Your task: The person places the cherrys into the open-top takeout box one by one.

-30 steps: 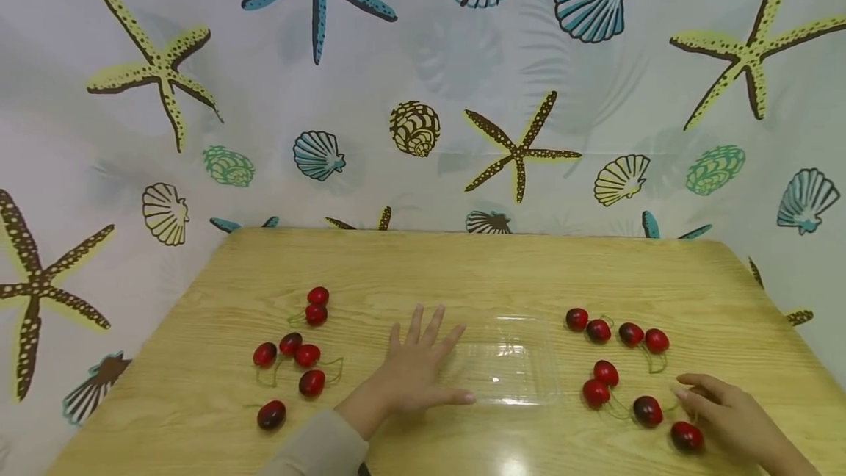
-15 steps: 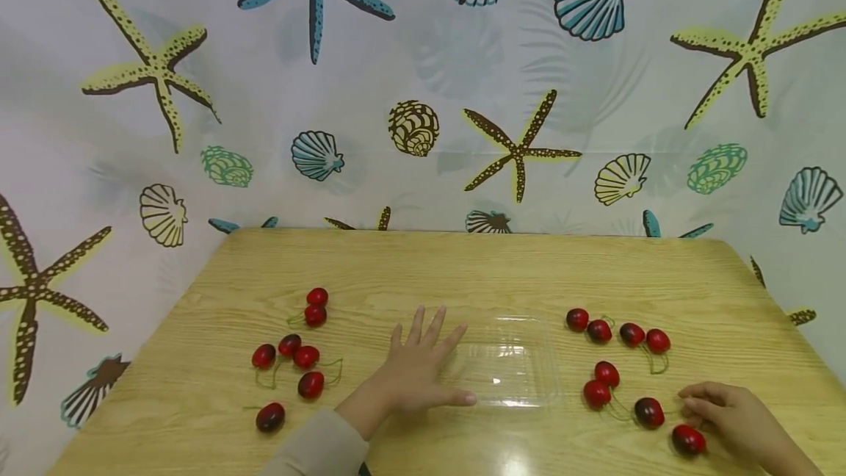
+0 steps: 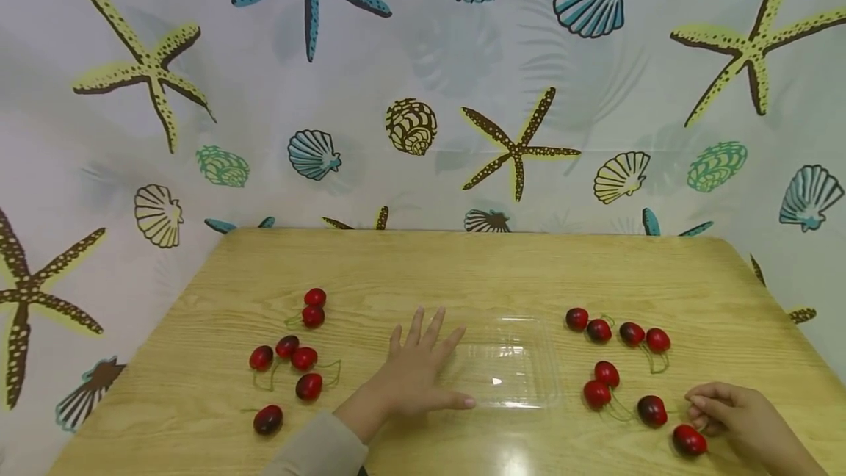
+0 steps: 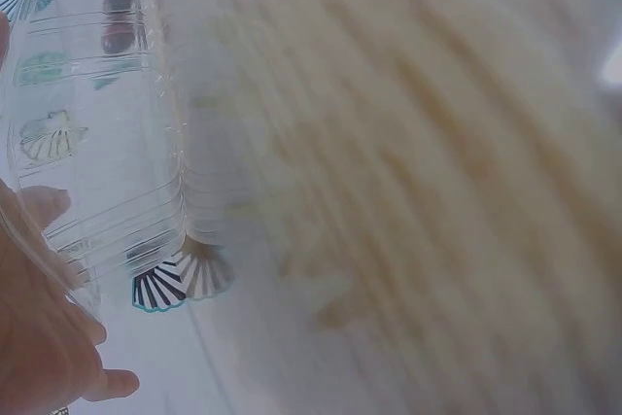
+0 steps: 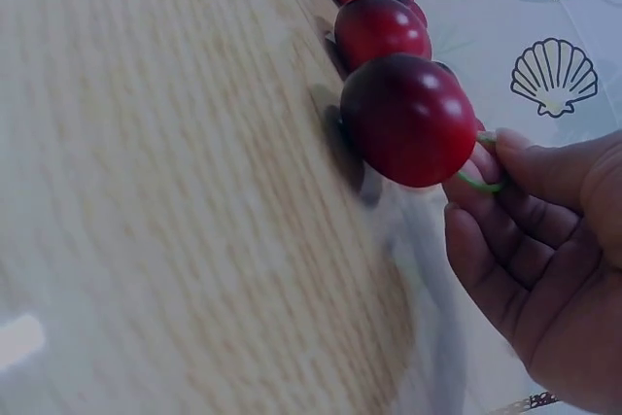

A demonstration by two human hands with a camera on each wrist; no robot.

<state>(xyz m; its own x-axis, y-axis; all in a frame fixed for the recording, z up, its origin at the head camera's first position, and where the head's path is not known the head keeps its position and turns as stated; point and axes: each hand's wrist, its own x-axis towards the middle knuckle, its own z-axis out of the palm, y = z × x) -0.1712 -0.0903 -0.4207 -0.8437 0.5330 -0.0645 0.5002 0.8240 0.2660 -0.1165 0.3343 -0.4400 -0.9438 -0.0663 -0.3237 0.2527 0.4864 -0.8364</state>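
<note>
My left hand (image 3: 415, 377) lies with fingers spread along the left side of a clear plastic box (image 3: 509, 373), which also shows close up in the left wrist view. At the lower right my right hand (image 3: 736, 413) pinches the green stem (image 5: 478, 182) of a pair of cherries between thumb and fingertips. The nearer red cherry (image 3: 689, 440) lies by the fingers, and the darker cherry (image 3: 652, 411) sits just left of it. In the right wrist view the nearer one, a large dark-red cherry (image 5: 408, 121), hides part of those behind it.
Right of the box lie more cherry pairs, one upright pair (image 3: 597, 394) near it and two farther back, including a red cherry (image 3: 657, 340). On the left are several cherries (image 3: 304, 358). The wooden table (image 3: 396, 263) ends at a shell-patterned cloth (image 3: 370, 79).
My right hand has drawn slightly right and toward me, its fingers closing on the stem. The darker cherry has shifted a little right. The left hand stays in place.
</note>
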